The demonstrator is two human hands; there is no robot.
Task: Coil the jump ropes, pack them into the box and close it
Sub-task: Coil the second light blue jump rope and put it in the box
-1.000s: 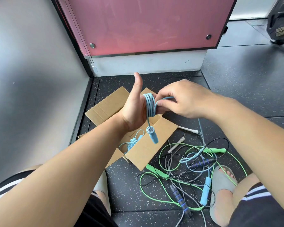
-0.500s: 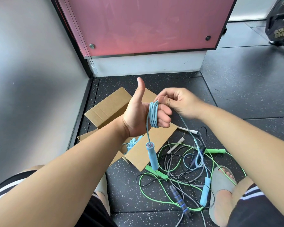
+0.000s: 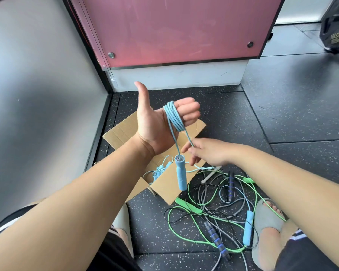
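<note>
The blue rope (image 3: pixel 174 120) is looped round the curled fingers of the left hand (image 3: pixel 155 126). Its loose end runs down toward 5 o'clock into the right hand (image 3: pixel 209 153), whose fingers pinch it. The next loop probably goes back up, above the box (image 3: pixel 167 185).

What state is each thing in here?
Left hand: holds the coil.
Right hand: pinches the cord.
Light blue foam-handled jump rope: partly coiled, one handle dangling.
Brown cardboard box: open, coiled blue rope inside.
Green jump rope: loose, tangled on floor.
Grey rope with blue-banded handles: loose, tangled.
</note>
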